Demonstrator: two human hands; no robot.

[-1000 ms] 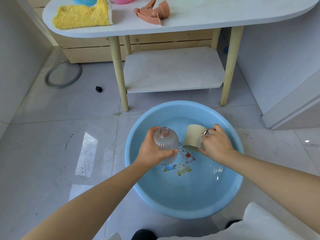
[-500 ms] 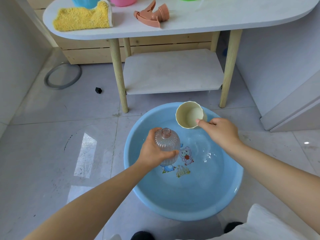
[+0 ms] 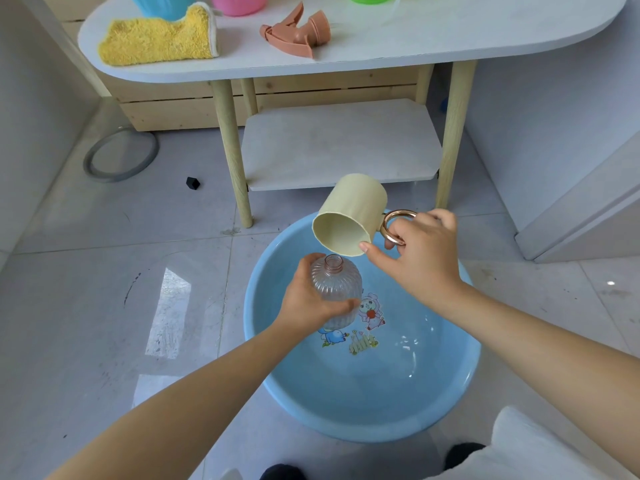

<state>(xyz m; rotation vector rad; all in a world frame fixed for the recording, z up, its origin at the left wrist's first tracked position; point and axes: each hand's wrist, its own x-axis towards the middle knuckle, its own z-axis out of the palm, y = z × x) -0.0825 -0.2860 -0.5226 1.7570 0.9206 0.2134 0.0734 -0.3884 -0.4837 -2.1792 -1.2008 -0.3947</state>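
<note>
A blue basin (image 3: 450,403) with water and cartoon stickers on its bottom sits on the tiled floor. Over it, my left hand (image 3: 306,301) grips a clear ribbed bottle (image 3: 337,285), upright with its neck uncapped. My right hand (image 3: 420,258) holds a cream cup (image 3: 353,211) by its gold ring handle, thumb against the rim. The cup is tipped with its mouth facing down-left, just above and to the right of the bottle's neck.
A white oval table (image 3: 398,39) with wooden legs and a lower shelf (image 3: 339,143) stands behind the basin. On it lie a yellow cloth (image 3: 156,39), a pink sprayer head (image 3: 298,32) and coloured containers. A grey ring (image 3: 121,155) and a small black object (image 3: 193,182) lie on the floor.
My right hand lifted the cup from beside the bottle, turned it upright, then tipped it mouth-down toward the bottle's neck. My left hand kept the bottle nearly still.
</note>
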